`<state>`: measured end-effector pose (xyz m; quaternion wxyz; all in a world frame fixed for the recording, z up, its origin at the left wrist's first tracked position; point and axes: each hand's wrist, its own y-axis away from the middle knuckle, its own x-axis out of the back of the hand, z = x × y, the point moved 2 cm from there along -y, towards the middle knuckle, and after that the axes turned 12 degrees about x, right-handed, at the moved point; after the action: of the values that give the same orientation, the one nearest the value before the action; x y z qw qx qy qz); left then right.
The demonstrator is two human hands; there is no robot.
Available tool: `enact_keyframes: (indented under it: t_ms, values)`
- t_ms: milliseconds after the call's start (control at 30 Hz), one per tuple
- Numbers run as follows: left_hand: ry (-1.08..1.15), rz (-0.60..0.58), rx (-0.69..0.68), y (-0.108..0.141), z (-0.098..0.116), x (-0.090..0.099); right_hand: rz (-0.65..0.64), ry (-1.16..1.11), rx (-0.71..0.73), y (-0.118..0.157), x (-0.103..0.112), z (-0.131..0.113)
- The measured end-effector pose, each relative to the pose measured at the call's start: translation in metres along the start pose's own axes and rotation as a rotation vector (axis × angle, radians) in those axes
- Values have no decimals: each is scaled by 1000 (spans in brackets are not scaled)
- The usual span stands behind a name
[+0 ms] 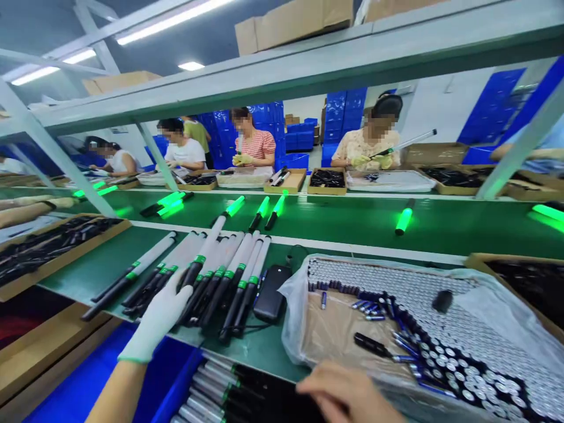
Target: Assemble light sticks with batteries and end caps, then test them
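My left hand (156,314), in a white glove, lies with its fingers over the near ends of a row of white-and-black light batons with green collars (215,282). It grips none of them. My right hand (348,393), bare, hangs open over the near edge of a plastic-lined carton packed with silver-ended batteries (445,317). Nearest to it is a black baton handle (372,346) with a blue battery at its end. Several loose blue batteries (363,308) lie on the carton's brown liner. A black power bank (272,292) sits beside the batons.
A green workbench (264,346) runs under my hands, and a grey shelf beam (282,82) crosses above. Several glowing green batons (235,205) lie on the belt beyond. Gloved co-workers (368,141) sit across it among cardboard trays and blue crates. Metal tubes fill a blue bin (207,388) below.
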<state>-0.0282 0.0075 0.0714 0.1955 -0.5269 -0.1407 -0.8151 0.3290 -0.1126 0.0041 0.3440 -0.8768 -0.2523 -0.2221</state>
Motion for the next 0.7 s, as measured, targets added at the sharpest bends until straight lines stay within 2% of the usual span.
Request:
enact_keyframes:
  t_ms: [33, 67, 100, 133, 167, 267, 333, 400, 467, 500, 567, 633, 700]
  values:
    - [117, -50, -23, 15, 9, -1, 30, 109, -117, 3, 19, 11]
    - [383, -173, -48, 31, 22, -5, 42, 229, -240, 3, 36, 24]
    - [650, -335, -93, 49, 37, -11, 7, 363, -286, -1, 49, 37]
    - [844, -497, -128, 67, 55, -20, -98, 499, -275, -8, 57, 52]
    - [979, -631, -157, 84, 72, -29, -213, 610, -254, -17, 61, 66]
    - [1201, -880, -179, 127, 117, -61, -325, 674, -228, -42, 59, 100]
    - [1339, -1027, -107, 145, 136, -82, -341, 685, -211, -48, 54, 107]
    - [1428, -1161, 10, 157, 148, -99, -338, 708, -202, -44, 54, 98]
    - [1452, -1226, 149, 166, 157, -110, -241, 701, -202, -33, 62, 76]
    - [1454, -1228, 208, 170, 160, -114, -131, 670, -199, -25, 68, 62]
    - [1462, -1181, 313, 180, 168, -118, 179, 552, -155, -11, 83, 32]
    - [1490, -1121, 348, 189, 176, -122, 443, 445, -64, 1, 93, 4]
    - [1564, -1046, 324, 198, 184, -128, 521, 433, 32, 7, 93, -15]
